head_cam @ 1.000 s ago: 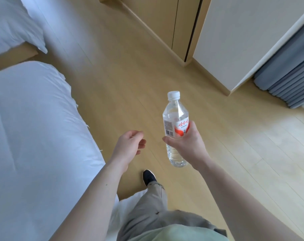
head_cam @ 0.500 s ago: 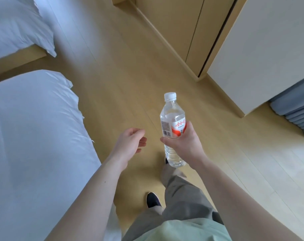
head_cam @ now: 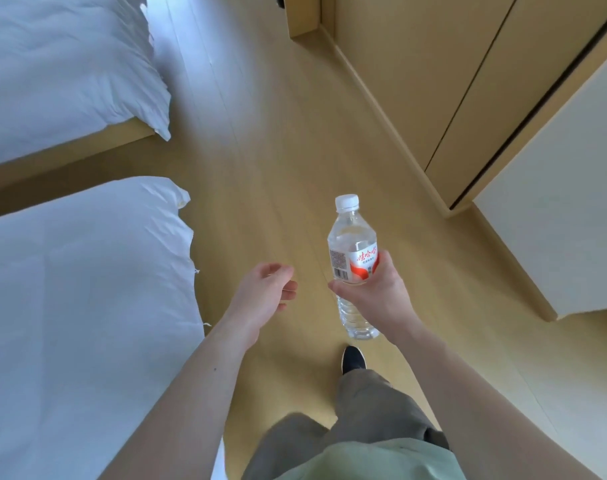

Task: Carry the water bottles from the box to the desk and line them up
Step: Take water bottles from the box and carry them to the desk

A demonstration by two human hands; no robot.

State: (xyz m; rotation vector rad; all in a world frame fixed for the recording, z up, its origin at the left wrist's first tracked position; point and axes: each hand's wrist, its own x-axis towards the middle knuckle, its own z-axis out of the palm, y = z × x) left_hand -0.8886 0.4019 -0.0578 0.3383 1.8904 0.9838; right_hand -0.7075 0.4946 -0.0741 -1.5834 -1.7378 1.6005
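Bottle: a clear water bottle with a white cap and a red and white label, upright in the air over the wooden floor, carried mid-walk and resting on nothing.

Right hand: the right hand is wrapped round the bottle's middle, with the thumb across the lower edge of the label; the grip is clamped on the bottle.

Left hand: the left hand hangs just beside the bottle without touching it, fingers loosely curled and apart, holding nothing.

Stage: I judge this to be the carrying leg; neither the box nor the table shows in the view, so how many bottles are already lined up cannot be told.

Slip risk: the bottle looks full and is held by one hand round a smooth label. A jolt in the stride could let it slide down through the fingers and drop onto the floor.

Trip risk: the nearer bed lies close on the left, its sheet corner hanging at the edge. A black shoe steps forward right below the bottle, so a caught foot would shake the hold.

Knock risk: the wardrobe and the white wall narrow the passage on the right. A wide swing of the right arm could strike the bottle against them.

Placing risk: set down hastily, it may tip or knock its neighbours out of line, though the table's state is probably not judgeable from here.
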